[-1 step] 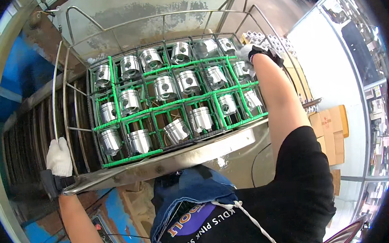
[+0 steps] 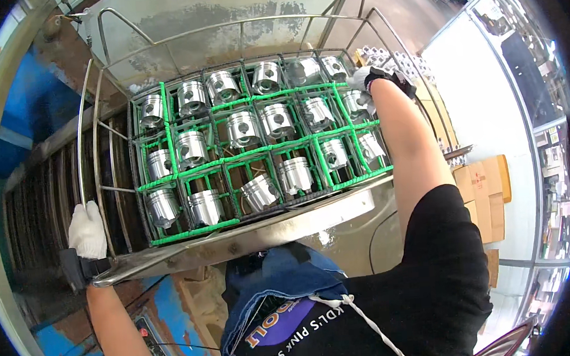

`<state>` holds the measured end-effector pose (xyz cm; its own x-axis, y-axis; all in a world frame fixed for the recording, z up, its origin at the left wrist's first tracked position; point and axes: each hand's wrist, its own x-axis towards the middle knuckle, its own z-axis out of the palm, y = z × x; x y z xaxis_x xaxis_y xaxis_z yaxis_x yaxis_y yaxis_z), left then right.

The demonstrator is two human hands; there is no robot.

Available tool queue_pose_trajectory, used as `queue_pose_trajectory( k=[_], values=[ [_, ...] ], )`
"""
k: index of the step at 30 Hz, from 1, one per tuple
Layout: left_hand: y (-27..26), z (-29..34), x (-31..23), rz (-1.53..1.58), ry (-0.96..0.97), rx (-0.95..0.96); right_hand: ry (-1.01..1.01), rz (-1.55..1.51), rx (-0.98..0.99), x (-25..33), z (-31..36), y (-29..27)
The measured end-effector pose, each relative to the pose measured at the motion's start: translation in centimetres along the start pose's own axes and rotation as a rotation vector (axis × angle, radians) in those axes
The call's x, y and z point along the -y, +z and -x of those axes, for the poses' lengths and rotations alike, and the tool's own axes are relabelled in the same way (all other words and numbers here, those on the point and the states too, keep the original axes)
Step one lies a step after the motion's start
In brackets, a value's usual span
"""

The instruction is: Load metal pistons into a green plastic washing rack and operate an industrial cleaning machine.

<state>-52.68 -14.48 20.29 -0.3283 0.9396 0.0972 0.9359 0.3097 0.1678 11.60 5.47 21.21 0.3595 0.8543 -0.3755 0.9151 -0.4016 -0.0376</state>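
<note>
A wire basket (image 2: 224,159) with green-wrapped dividers holds several shiny metal pistons (image 2: 242,129), mostly one to a compartment. Some stand upright, while one in the front row (image 2: 259,193) leans over. The basket sits in a metal-railed rack (image 2: 241,23). My left hand (image 2: 87,233), in a white glove, is closed around an upright rail at the rack's left front. At the basket's far right corner is my right hand (image 2: 360,79), also gloved. Its fingers look curled beside the end pistons, but the wrist and a black band hide what they grip.
A metal front edge (image 2: 288,229) runs between the basket and my body. Dark slats (image 2: 48,194) lie at the left. Beyond the right side stand cardboard boxes (image 2: 484,190) and more small metal parts (image 2: 382,57). A stained wall (image 2: 222,33) rises behind the rack.
</note>
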Motion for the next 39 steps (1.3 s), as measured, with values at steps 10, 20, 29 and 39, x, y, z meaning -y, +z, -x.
queue_pose_trajectory(
  k=[10, 20, 29, 39],
  values=[
    [0.5, -0.6, 0.5, -0.005, -0.016, 0.028, -0.143, -0.175, 0.336, 6.5, 2.2, 0.4],
    [0.1, -0.6, -0.9, -0.076, -0.030, -0.005, -0.189, 0.002, 0.127, 12.0, 7.9, -1.3],
    [0.2, -1.0, -0.8, -0.029, -0.006, -0.029, -0.253, -0.313, 0.399, 13.9, 6.0, 0.9],
    [2.8, -2.0, 1.1, -0.082, 0.123, -0.100, -0.278, -0.349, 0.490, 19.7, 7.5, 3.4]
  ],
)
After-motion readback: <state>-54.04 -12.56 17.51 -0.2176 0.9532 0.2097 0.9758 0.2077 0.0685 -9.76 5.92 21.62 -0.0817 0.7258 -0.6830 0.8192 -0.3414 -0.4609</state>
